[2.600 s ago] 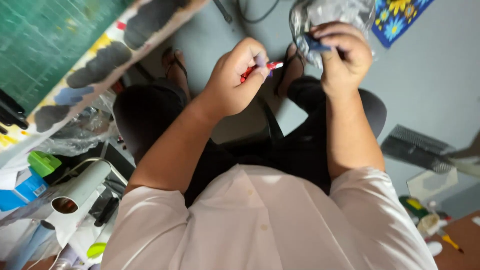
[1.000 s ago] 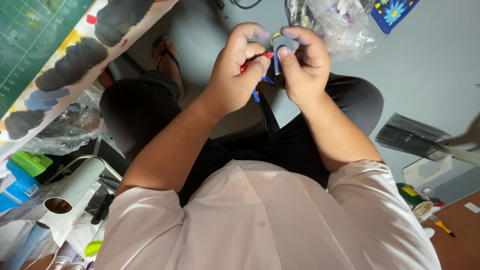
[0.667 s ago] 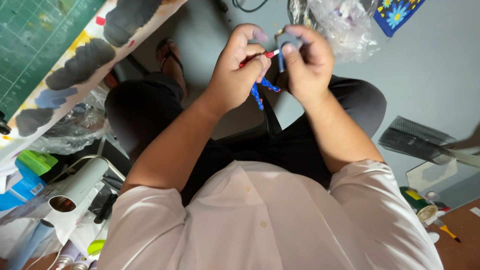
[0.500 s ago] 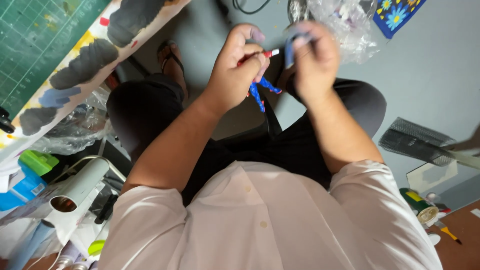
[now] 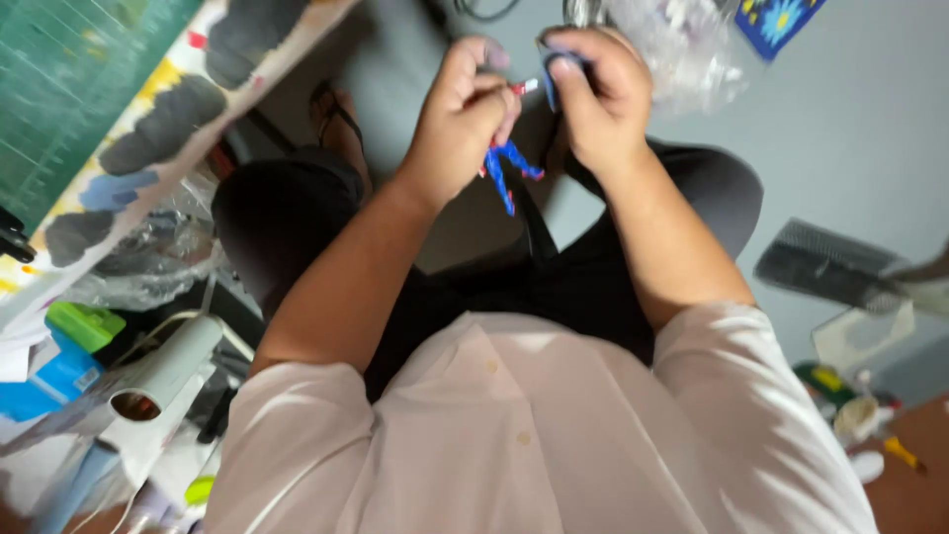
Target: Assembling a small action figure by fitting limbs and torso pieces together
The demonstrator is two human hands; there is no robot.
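Note:
My left hand (image 5: 457, 119) is closed around a small red and blue toy figure (image 5: 504, 168); its blue legs hang below my fist and a red and white tip sticks out at the top. My right hand (image 5: 596, 94) sits close beside it, pinching a small dark blue piece (image 5: 550, 79) between thumb and fingers. Both hands are raised above my lap, over black trousers (image 5: 297, 208). What the piece is, I cannot make out.
A clear plastic bag (image 5: 682, 44) lies on the grey floor beyond my right hand. A green cutting mat (image 5: 69, 89) and a painted sheet (image 5: 168, 138) are at left. A white tube (image 5: 168, 371), green and blue boxes sit lower left. A dark grille (image 5: 825, 262) lies right.
My right hand left the plastic bag and came to the left hand. The figure's blue legs now hang out below my left fist. The small blue piece is in my right fingers.

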